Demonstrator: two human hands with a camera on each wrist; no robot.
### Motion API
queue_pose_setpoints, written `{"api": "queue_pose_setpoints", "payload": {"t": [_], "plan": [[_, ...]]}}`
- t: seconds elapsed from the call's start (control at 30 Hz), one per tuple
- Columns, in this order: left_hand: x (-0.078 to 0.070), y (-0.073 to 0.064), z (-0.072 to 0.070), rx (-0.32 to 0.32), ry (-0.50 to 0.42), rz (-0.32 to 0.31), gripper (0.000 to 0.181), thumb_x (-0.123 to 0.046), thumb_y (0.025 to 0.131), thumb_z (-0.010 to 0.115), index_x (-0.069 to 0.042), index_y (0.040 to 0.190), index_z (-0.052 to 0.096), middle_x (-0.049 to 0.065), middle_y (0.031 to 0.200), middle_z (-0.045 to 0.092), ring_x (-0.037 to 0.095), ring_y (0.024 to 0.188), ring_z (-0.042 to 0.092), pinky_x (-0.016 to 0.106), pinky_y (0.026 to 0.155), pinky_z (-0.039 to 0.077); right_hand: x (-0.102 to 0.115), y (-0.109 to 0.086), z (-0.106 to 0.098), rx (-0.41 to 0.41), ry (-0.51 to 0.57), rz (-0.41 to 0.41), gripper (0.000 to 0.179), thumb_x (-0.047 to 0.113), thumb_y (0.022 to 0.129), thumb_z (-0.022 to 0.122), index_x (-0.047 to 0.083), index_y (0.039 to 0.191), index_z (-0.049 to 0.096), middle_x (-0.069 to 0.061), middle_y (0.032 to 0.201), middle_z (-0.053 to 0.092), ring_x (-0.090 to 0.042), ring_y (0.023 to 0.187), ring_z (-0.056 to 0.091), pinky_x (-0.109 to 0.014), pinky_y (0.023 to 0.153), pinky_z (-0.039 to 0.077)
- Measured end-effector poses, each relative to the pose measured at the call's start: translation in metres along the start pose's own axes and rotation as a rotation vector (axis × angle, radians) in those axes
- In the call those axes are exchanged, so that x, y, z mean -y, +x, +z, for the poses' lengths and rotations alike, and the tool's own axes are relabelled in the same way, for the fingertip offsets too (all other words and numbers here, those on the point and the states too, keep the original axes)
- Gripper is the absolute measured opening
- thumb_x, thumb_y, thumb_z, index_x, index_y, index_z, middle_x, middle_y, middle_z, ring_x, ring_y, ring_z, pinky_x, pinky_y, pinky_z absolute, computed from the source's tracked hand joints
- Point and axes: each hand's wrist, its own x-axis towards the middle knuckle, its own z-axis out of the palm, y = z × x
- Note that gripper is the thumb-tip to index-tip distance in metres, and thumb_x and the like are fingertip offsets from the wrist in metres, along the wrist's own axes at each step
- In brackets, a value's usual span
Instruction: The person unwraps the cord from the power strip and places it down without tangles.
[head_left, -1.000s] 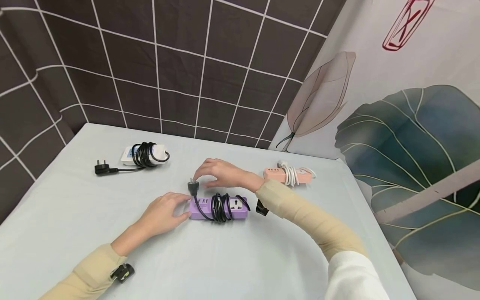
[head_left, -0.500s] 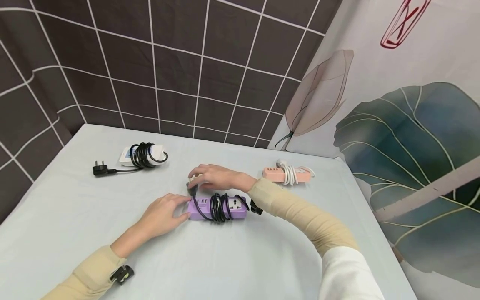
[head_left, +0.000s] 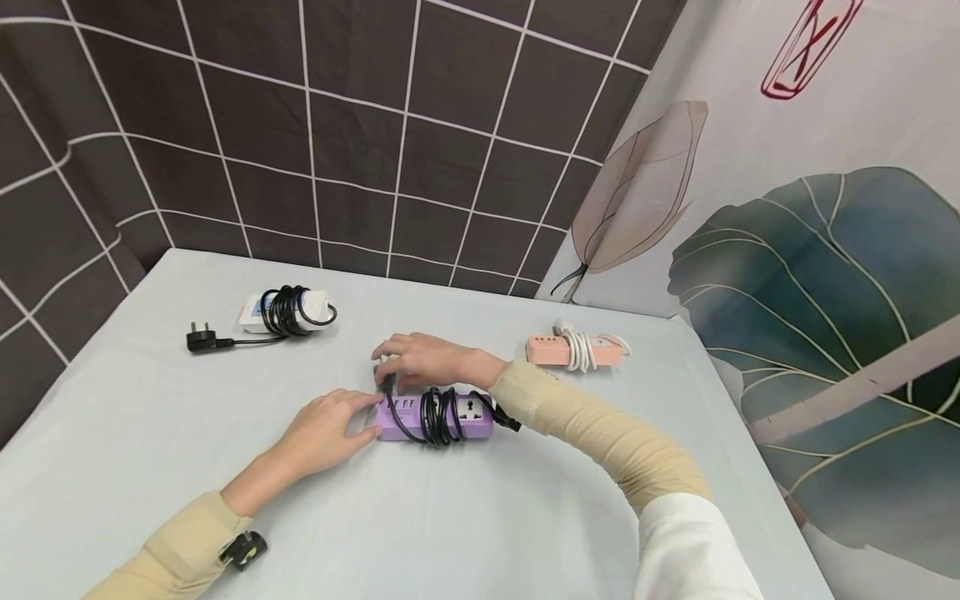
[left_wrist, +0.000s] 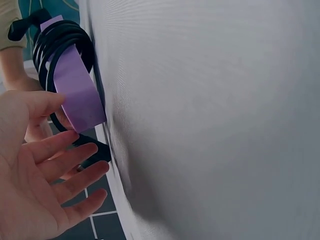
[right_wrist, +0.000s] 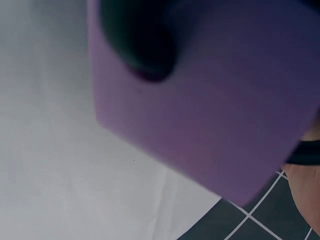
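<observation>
Compared with the frame 1.0 s earlier, the right hand (head_left: 431, 358) is displaced to the left, and its fingers now cover the prong end of the black plug (head_left: 386, 383); the left hand (head_left: 322, 429) shows no marked change of position.

Location: the purple power strip (head_left: 411, 417) lies on the table (head_left: 487, 525), in front of the person, with its long axis running left to right. The black cord (head_left: 438, 417) is coiled around its middle; the free run ends in the plug at the far left corner.

Governing relation: the strip extends to the right from the left hand's fingertips. The plug lies just beyond the left index fingertip, on the side away from the person, and at the left, fingertip end of the right hand. The right hand is the nearer of the 2 to the plug; the left is the nearer to the strip body.

Finger state, left: thumb and index finger touch the strip's left end; the other 3 fingers are extended and spread. Finger state, right: fingers curl round the plug; grip pressure cannot be determined, and the right wrist view does not show the contact.
</observation>
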Motion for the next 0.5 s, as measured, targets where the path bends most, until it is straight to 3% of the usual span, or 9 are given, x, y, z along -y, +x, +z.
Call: {"api": "queue_pose_setpoints", "payload": {"t": [0.27,0.5], "plan": [[0.001,0.0,0.0,-0.005,-0.001,0.009,0.042,-0.026,0.083,0.071,-0.005,0.12,0.066,0.014,0.117,0.068,0.034,0.109,0.062,0.051,0.091,0.049,0.002,0.002,-0.002,0.001,-0.076,0.003,0.022,0.021,0.093,0.06,0.023,0.115,0.066,0.006,0.131,0.058,-0.013,0.125,0.046,-0.03,0.104,0.04],[0.001,0.0,-0.001,-0.006,-0.006,0.012,0.041,-0.025,0.083,0.071,-0.005,0.118,0.066,0.014,0.117,0.068,0.035,0.109,0.062,0.05,0.093,0.049,0.001,-0.002,-0.013,-0.012,-0.001,-0.036,0.024,0.013,0.094,0.059,0.015,0.116,0.067,0.0,0.13,0.061,-0.017,0.131,0.047,-0.027,0.113,0.032]]}}
